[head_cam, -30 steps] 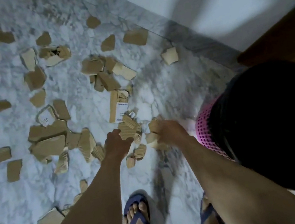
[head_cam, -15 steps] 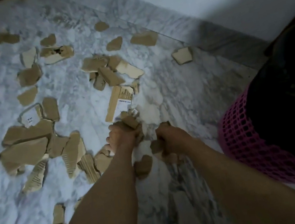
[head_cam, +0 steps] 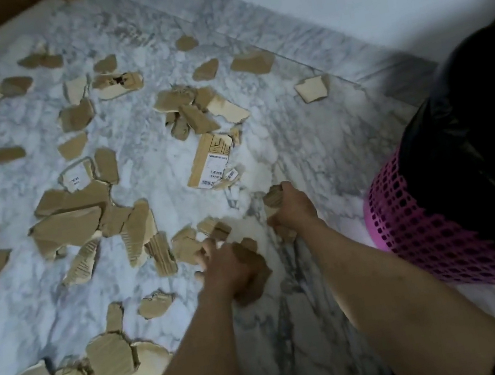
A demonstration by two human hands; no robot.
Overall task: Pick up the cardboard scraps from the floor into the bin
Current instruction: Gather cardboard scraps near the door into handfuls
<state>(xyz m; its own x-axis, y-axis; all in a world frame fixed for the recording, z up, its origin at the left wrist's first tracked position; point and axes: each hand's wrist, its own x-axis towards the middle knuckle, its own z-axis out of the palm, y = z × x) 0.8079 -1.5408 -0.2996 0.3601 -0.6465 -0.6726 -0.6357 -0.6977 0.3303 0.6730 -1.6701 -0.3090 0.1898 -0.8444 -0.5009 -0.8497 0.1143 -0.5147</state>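
Both fists: each curled tight round gathered scraps, so several go in one trip.
Right hand (head_cam: 289, 204): wad clutched, just left of the bin (head_cam: 438, 226).
Left hand (head_cam: 230, 266): gripping brown pieces, farther left.
Scraps (head_cam: 74, 224): most lie on the floor (head_cam: 300, 343), well left of the bin.

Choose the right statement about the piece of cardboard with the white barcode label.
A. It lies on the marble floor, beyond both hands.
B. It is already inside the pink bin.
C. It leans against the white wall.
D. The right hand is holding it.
A. The labelled piece lies flat on the marble floor, farther from the camera than the left hand and right hand, which grip other scraps.
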